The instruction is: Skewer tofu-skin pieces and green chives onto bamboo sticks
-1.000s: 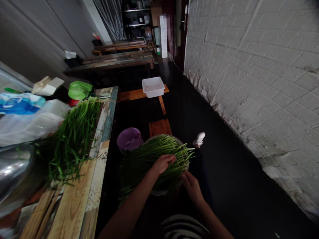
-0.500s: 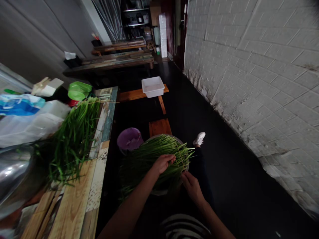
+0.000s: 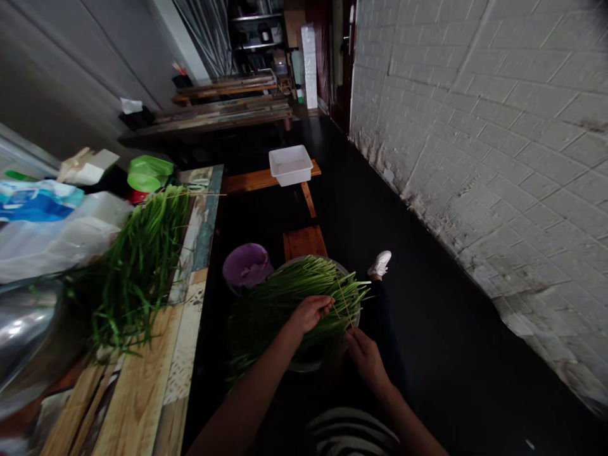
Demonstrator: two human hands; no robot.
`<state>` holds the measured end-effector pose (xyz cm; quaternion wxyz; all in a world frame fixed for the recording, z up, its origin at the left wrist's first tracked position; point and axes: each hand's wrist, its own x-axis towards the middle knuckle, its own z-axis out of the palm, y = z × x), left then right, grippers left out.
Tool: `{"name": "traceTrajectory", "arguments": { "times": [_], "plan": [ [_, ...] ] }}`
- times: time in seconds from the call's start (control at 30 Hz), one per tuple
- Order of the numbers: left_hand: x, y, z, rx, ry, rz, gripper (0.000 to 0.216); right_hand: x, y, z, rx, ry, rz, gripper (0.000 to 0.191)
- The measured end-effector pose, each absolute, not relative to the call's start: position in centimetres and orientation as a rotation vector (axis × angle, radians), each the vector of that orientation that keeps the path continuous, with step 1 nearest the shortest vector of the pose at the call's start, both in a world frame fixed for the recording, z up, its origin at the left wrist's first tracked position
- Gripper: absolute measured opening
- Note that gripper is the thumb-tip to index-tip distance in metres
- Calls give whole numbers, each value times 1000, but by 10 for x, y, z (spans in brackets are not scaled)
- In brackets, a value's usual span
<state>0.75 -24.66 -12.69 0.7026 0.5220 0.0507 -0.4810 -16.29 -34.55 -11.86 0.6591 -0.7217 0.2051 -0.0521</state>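
A big bundle of garlic chives (image 3: pixel 285 297) lies across a round basin (image 3: pixel 354 320) in front of me, cut ends to the right. A thin straw tie (image 3: pixel 342 297) runs over the stems near those ends. My left hand (image 3: pixel 311 311) is closed in a pinch above the bundle, on one end of the tie. Lower and to the right, my right hand (image 3: pixel 365 354) pinches the tie's other end. The tie's path beneath the stems is hidden.
On the plank table (image 3: pixel 142 380) at left lie more chives (image 3: pixel 142 253), a metal bowl (image 3: pixel 33 335) and plastic packages (image 3: pixel 61 240). A purple bucket (image 3: pixel 247 266) stands beyond the basin. A white tub (image 3: pixel 291 166) sits on a bench (image 3: pixel 251 182). At right rises a brick wall (image 3: pixel 498 126).
Both hands keep almost the same place and grip on the straw tie. The view has shifted very slightly; nothing else has visibly moved.
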Motion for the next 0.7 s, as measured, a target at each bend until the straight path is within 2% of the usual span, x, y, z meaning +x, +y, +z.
{"name": "traceTrajectory", "arguments": {
  "times": [0.37, 0.7],
  "plan": [
    [3, -247, -126, 1103, 179, -1024, 16, -163, -344, -118, -1613, 493, -108, 35],
    [3, -245, -129, 1135, 112, -1031, 24, -163, -346, -117, -1605, 484, -123, 36]
  ]
}}
